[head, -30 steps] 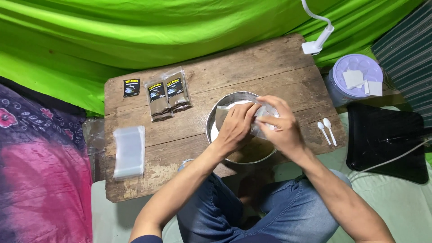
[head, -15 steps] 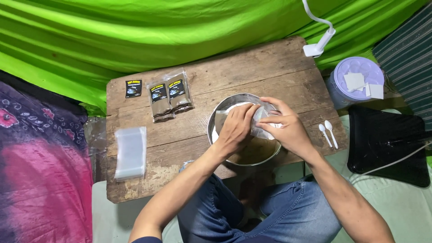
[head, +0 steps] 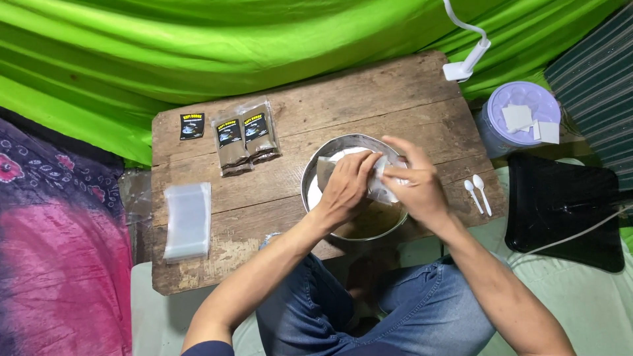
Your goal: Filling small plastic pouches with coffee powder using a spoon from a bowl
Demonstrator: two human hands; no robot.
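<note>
Lying at the far left edge of the wooden table (head: 395, 92) is a stack of clear plastic bags (head: 188, 221), well apart from the hands. Behind it, near the table's back edge, sits a small black label (head: 192, 126), and just beside that two filled packets (head: 245, 137) of brown powder lie side by side, touching. Toward the middle stands a round metal bowl (head: 330, 153) with brown powder in its bottom. Over the bowl the left hand (head: 346, 188) is closed, fingers pinched on a small clear pouch (head: 378, 184), and the right hand (head: 415, 184) grips the same pouch from the other side, its fingers curled around the edge. The pouch sits between both hands, above the bowl. Right of the bowl two white plastic spoons (head: 477, 194) lie parallel on the table near its corner. Off the table, a lilac lidded tub (head: 521, 118) carries white paper squares, and a black tray (head: 564, 207) lies in front of it
</note>
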